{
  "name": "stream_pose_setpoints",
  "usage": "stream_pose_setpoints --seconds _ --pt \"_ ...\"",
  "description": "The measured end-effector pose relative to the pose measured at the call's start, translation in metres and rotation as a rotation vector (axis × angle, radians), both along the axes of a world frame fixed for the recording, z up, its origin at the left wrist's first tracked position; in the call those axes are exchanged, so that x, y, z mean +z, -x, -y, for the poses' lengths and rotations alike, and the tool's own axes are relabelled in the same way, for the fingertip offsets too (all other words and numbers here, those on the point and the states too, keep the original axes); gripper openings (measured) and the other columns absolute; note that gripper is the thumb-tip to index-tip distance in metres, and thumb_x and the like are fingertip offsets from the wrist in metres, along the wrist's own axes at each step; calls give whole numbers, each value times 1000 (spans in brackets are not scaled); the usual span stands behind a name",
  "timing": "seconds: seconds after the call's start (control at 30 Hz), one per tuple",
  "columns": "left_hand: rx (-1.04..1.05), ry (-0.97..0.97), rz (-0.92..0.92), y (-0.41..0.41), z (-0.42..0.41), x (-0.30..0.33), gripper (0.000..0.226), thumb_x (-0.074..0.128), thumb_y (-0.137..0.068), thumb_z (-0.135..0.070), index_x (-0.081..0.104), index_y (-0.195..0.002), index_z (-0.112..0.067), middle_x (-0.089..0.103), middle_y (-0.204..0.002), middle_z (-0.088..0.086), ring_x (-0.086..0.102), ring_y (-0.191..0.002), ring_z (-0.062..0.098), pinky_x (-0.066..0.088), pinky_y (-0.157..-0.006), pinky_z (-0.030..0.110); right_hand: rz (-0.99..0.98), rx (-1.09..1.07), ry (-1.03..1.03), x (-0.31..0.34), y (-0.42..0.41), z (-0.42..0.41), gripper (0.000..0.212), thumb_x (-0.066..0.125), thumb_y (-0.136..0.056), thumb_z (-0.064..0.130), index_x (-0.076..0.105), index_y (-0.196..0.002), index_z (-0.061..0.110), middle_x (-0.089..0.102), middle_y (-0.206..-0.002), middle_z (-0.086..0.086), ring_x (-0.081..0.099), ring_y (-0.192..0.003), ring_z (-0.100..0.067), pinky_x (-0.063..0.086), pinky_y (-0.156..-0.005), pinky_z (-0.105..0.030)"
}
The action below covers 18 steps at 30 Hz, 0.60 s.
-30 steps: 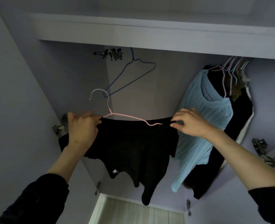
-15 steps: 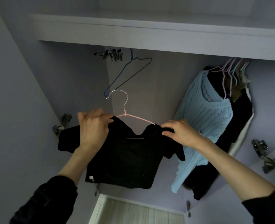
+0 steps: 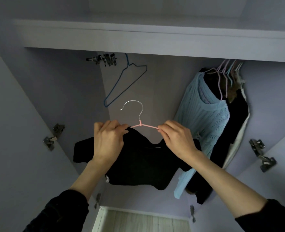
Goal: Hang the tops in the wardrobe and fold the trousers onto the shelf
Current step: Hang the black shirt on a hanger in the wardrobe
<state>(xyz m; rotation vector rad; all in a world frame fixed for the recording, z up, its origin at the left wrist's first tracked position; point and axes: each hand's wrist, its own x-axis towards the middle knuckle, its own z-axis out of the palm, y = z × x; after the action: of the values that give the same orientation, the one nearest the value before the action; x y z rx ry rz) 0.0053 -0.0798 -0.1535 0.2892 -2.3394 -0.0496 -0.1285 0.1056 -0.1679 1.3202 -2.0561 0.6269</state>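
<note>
Left hand [image 3: 108, 141] fingers curled, pinching black top [image 3: 138, 163] at its left shoulder, right hand [image 3: 178, 139] fingertips pinching pink wire hanger [image 3: 144, 125] arm and top's right shoulder, frame centre, blue empty hanger [image 3: 125, 84] above, light-blue knit sweater [image 3: 208, 121] hung right.

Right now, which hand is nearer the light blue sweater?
Right. The right hand grips the pink hanger just beside the light blue sweater; the left hand is further away.
</note>
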Motion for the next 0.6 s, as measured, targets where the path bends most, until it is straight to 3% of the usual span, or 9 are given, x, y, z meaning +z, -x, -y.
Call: stream_pose_setpoints --seconds 0.17,0.3,0.47,0.6 --pt "-51 29 109 13 -8 -8 17 80 -69 -6 73 -81 -16 61 -66 2 59 -57 24 40 -65 36 61 -107 29 -2 3 -16 7 72 -78 16 75 -84 14 59 -68 0 58 -57 -17 46 -37 -28" --pt "-67 47 112 23 -10 -11 30 82 -67 -11 72 -95 -15 66 -87 7 63 -71 28 46 -66 40 176 -312 -6 5 16 -32 12 80 -71 13 76 -82 16 58 -64 -1 59 -56 -23 46 -38 -30" --pt "-110 108 22 43 -17 13 36 69 -76 0 66 -110 -11 58 -116 16 49 -105 30 40 -82 49 248 -575 -26 21 40 -54 8 72 -81 15 76 -87 12 63 -75 -10 62 -71 -33 46 -51 -34" --pt "-126 180 -44 66 -30 47 50 65 -75 4 56 -123 -11 41 -135 20 33 -126 36 32 -93 57 182 -665 70 37 62 -54 4 74 -75 7 74 -71 5 61 -69 -14 62 -73 -36 41 -46 -30"
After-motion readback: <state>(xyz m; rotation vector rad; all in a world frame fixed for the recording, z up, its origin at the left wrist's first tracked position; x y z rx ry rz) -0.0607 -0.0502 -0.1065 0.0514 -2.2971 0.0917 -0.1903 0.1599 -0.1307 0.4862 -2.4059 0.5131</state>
